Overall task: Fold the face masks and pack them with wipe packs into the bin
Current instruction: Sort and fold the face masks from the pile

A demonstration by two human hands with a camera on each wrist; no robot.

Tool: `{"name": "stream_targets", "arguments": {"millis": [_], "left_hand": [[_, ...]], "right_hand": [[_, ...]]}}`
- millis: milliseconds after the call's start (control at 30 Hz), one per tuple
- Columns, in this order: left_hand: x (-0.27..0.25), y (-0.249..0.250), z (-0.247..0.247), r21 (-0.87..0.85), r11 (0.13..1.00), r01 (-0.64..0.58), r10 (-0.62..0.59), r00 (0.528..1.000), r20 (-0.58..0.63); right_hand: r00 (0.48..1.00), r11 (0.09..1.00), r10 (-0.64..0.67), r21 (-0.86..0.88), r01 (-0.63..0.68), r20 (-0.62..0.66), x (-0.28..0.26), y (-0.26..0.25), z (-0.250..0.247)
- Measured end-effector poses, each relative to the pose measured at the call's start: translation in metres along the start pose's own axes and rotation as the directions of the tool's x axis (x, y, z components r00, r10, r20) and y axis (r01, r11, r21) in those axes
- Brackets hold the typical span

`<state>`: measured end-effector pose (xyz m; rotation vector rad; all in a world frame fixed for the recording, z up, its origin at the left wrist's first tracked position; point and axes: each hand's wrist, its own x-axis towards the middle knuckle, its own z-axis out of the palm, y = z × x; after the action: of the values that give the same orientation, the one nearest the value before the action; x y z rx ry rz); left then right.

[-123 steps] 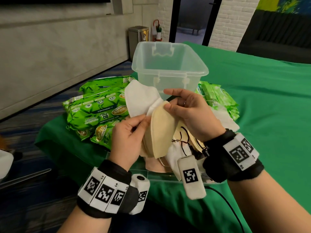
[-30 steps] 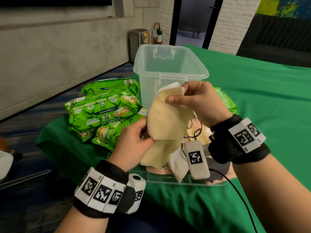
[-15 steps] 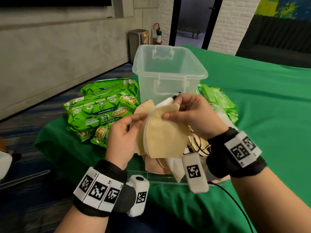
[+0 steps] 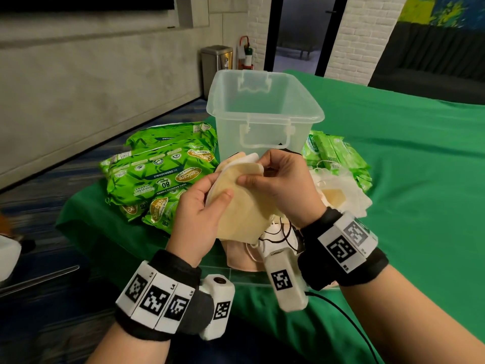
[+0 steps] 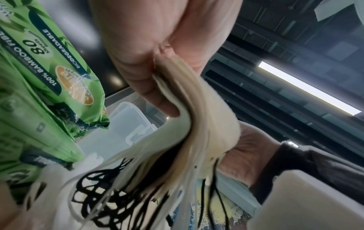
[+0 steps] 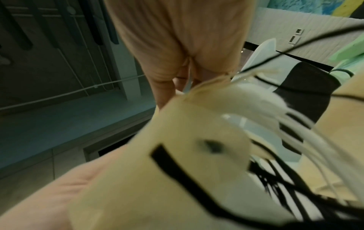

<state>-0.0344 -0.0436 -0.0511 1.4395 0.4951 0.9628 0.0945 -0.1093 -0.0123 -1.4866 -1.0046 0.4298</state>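
Both hands hold a stack of folded cream and white face masks (image 4: pixel 242 203) upright in front of the clear plastic bin (image 4: pixel 265 111). My left hand (image 4: pixel 210 200) grips the stack's left edge, thumb on the front mask. My right hand (image 4: pixel 258 174) pinches the top right corner. In the left wrist view the stack (image 5: pixel 197 118) is squeezed between thumb and fingers, black ear loops (image 5: pixel 102 185) dangling below. The right wrist view shows the blurred masks (image 6: pixel 187 155) close up. More masks (image 4: pixel 338 193) lie on the cloth. Green wipe packs (image 4: pixel 162 174) lie left of the bin.
More green wipe packs (image 4: pixel 336 156) sit right of the bin. A clear flat lid (image 4: pixel 246 277) lies under the loose masks near the table's front edge. The green cloth (image 4: pixel 406 179) stretches away to the right. A metal trash can (image 4: pixel 216 61) stands by the far wall.
The stack was raised toward the bin a second ago, then lowered. My left hand has closed on the stack's left edge, its thumb now on the front mask; the right hand keeps the top corner.
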Motion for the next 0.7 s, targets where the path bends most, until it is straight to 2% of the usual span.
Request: {"name": "stream_targets", "arguments": {"millis": [167,400,467,533,567,633,700], "left_hand": [[-0.0015,0.0020,0.0002,0.006,0.995,-0.099,0.099,0.993,0.057],[0.0002,0.0023,-0.0019,0.013,0.996,-0.087,0.084,0.988,0.130],[0.0007,0.0032,-0.0037,0.004,0.996,-0.089,0.088,0.985,0.146],[0.0007,0.0045,-0.0054,0.003,0.994,-0.108,0.106,0.980,0.167],[0.0010,0.0045,-0.0060,0.006,0.993,-0.120,0.117,0.978,0.173],[0.0014,0.0046,-0.0062,0.025,0.990,-0.139,0.133,0.977,0.169],[0.0009,0.0038,-0.0052,0.010,0.990,-0.139,0.136,0.978,0.161]], "right_hand": [[0.999,1.000,0.002,-0.020,-0.003,-0.037,0.0014,0.0040,0.0047],[0.998,0.995,-0.039,-0.092,0.034,-0.057,0.0020,0.0058,0.0095],[1.000,0.999,-0.006,-0.046,0.008,0.024,0.0009,0.0062,0.0085],[0.984,0.998,0.038,0.041,-0.046,0.177,-0.0019,0.0059,0.0063],[0.970,0.997,0.059,0.030,-0.068,0.235,-0.0037,0.0058,0.0052],[0.960,0.997,0.074,-0.052,-0.062,0.269,-0.0055,0.0077,0.0047],[0.971,0.995,0.044,-0.099,-0.021,0.237,-0.0061,0.0086,0.0075]]}}
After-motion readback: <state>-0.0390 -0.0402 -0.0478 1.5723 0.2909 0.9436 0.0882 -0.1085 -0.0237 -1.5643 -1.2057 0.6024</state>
